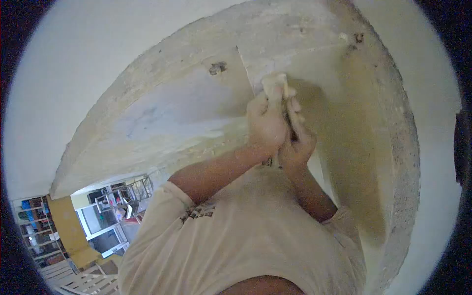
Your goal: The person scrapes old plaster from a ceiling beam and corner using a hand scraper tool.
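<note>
My left hand (265, 123) and my right hand (296, 142) are clasped together around one pale cream tool (274, 83), raised against a rough plastered surface (187, 103). The tool's pale end sticks out above my left fingers and presses on the plaster next to a straight seam. A dark part of the tool shows between the two hands; I cannot tell its shape. Both forearms reach up from the short sleeves of my cream shirt (246, 236). The plaster right of my hands is yellower than the grey-white patch on the left.
A small hole (217, 68) and a chipped spot (355, 40) mark the plaster. Smooth white wall (73, 73) flanks it on both sides, with a rough concrete edge (405, 162) at right. At lower left lies a room with shelves (37, 231), an orange wall and white chairs (73, 280).
</note>
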Demonstrator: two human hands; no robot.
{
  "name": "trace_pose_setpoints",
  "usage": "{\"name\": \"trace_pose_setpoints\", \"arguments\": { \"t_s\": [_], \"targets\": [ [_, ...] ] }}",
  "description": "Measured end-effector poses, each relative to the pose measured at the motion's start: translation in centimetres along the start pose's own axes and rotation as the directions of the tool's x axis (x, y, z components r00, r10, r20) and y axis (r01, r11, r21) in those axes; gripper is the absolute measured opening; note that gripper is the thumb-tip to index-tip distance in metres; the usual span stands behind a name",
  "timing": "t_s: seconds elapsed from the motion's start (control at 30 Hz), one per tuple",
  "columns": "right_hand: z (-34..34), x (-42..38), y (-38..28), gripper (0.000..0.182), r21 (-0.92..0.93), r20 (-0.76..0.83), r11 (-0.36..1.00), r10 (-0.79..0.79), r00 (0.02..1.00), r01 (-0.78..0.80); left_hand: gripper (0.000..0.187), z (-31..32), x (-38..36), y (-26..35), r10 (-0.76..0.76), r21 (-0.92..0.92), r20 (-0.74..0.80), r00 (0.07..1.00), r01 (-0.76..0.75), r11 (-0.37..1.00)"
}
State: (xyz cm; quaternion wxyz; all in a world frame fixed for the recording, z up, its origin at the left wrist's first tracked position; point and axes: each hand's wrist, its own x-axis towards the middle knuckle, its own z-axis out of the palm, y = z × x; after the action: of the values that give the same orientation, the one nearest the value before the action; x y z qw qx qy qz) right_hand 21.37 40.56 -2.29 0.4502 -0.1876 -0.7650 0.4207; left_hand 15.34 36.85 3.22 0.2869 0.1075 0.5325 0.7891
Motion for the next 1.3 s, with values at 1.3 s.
{"name": "trace_pose_setpoints", "arguments": {
  "t_s": [1.3],
  "targets": [
    [-0.2, -1.5, 2.4, 0.036, 0.054, 0.007, 0.996, 0.068, 0.998, -0.069, 0.033, -1.1, 0.9, -3.2, 0.102, 0.395, 0.05, 0.993, -0.114, 0.912]
  ]
}}
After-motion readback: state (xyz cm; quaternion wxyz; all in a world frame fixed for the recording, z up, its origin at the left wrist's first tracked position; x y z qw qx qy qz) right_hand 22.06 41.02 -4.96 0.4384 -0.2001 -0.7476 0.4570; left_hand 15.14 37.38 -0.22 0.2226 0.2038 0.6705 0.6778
